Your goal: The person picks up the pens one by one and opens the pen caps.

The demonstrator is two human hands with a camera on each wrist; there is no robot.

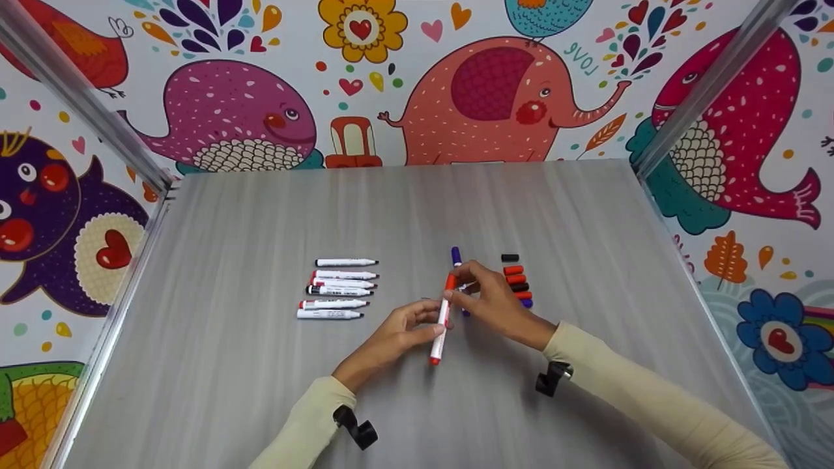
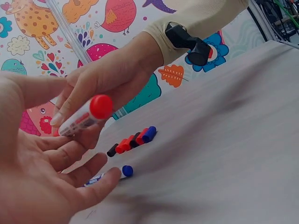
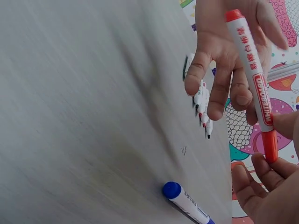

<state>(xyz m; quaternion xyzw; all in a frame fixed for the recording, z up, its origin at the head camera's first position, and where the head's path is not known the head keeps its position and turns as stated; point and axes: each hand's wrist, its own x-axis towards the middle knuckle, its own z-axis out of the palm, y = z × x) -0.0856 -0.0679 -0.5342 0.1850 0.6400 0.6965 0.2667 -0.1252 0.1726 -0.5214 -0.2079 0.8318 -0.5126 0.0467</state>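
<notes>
My right hand point(image 1: 492, 296) pinches a red whiteboard marker point(image 1: 443, 319) by its capped end between thumb and fingers. The marker slants over the table, its red tail end toward me; printed lettering shows on its white barrel point(image 3: 254, 79) in the right wrist view. Around the barrel's lower part is my left hand point(image 1: 404, 329), fingers loosely spread and thumb raised apart from the barrel in the right wrist view. Below the hands a capped blue marker point(image 1: 455, 254) lies on the table, partly hidden by my right hand in the head view.
Several uncapped white markers point(image 1: 344, 292) lie in a column on the left of the table point(image 1: 247, 221). To the right, loose black, red and blue caps point(image 1: 513, 270) form another column, partly behind my right hand. Patterned walls point(image 1: 365, 91) border the table.
</notes>
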